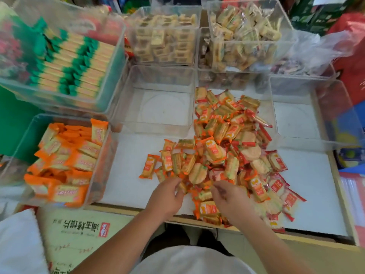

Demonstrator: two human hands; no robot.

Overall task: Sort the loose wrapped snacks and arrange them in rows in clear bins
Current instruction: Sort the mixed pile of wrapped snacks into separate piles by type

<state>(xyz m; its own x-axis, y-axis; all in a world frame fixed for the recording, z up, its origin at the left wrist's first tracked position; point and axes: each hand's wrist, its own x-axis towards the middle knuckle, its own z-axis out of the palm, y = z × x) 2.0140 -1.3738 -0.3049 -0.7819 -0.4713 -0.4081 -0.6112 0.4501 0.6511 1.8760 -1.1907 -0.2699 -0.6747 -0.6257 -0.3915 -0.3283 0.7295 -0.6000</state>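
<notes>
Left hand (167, 194) and right hand (231, 196) curl into the snack pile (227, 145) at its lower edge, probably to sort packets; grip cannot be told.

The left hand (166, 195) and right hand (230, 196) touch snacks (221, 147).

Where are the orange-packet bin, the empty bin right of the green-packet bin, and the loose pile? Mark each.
orange-packet bin (103, 161), head view, on its right wall.
empty bin (164, 109), head view, on its bare floor.
loose pile (223, 147), head view, on the middle of the heap.
</notes>
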